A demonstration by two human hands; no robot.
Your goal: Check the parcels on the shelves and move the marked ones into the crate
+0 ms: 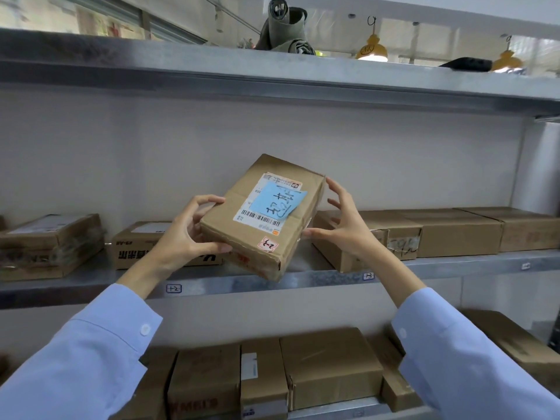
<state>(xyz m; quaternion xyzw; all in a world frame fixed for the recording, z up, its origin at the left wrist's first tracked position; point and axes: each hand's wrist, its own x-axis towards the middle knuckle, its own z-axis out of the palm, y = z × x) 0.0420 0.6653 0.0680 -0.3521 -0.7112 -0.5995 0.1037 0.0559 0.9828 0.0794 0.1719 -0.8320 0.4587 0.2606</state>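
Observation:
A brown cardboard parcel (257, 234) is held tilted in front of the middle shelf (303, 281). It bears a white shipping label, a blue sticky note (277, 201) with black handwriting, and a small red-edged sticker near its lower corner. My left hand (191, 231) grips the parcel's left end with curled fingers and thumb. My right hand (345, 219) is at the parcel's right side, fingers spread; its thumb touches the lower right edge and a fingertip touches the upper right corner. No crate is in view.
More brown parcels lie on the middle shelf: two at the left (48, 244), several at the right (454, 231). The lower shelf holds several boxes (327, 365). The top shelf (272, 74) carries rolled grey fabric. A grey upright stands at the far right.

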